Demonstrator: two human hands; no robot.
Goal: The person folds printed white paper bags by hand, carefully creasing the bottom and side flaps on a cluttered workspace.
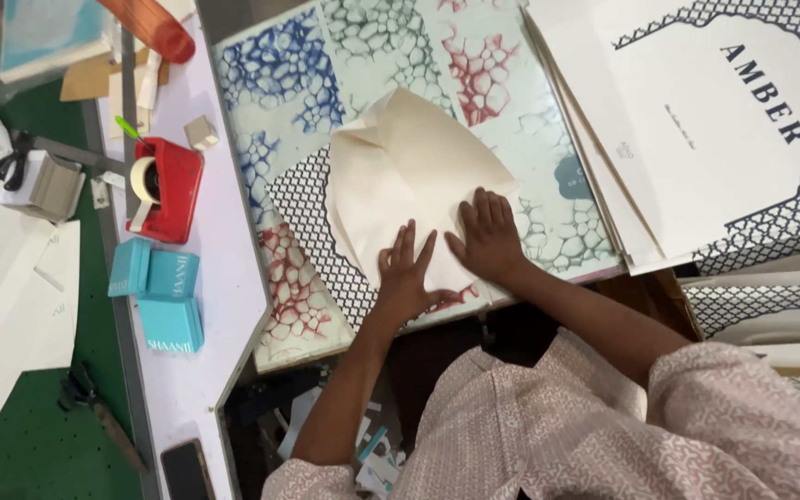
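A cream sheet of paper (400,176), partly folded and bulging, lies on a stack of patterned sheets (289,102) printed with blue, red and green cell shapes. My left hand (407,276) presses flat on the near edge of the cream paper, fingers spread. My right hand (488,236) lies flat beside it, to the right, also pressing the paper down. Neither hand grips anything.
A red tape dispenser (167,190) and teal boxes (161,296) stand on the white table strip (219,306) to the left. Large white printed boards (715,120) are stacked at right. A phone (187,470) lies at the near left edge, and scissors (9,165) at far left.
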